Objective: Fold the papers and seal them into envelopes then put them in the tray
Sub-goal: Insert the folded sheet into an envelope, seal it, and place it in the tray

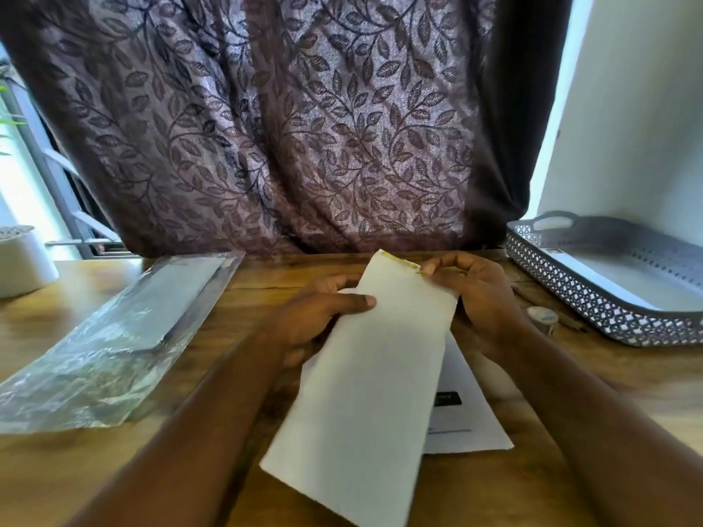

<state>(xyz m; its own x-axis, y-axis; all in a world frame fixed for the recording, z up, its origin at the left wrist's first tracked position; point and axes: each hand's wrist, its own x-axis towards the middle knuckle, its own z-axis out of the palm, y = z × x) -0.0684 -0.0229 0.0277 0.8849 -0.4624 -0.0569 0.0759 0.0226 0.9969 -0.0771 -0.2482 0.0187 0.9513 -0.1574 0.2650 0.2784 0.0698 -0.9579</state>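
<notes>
A long white envelope (365, 378) is held above the wooden table, its far end pointing away from me. My left hand (319, 317) grips its left edge, thumb on top. My right hand (475, 294) pinches the yellowish strip at the flap end of the envelope. Under the envelope lies a white printed paper (464, 412) with a black mark, partly hidden. The grey lattice tray (570, 294) stands at the right with a white sheet or envelope lying in it.
A clear plastic pack of envelopes (125, 336) lies at the left. A white pot (23, 264) stands at the far left edge. A small round tape roll (542, 317) sits beside the tray. A leaf-patterned curtain (304, 127) hangs behind the table.
</notes>
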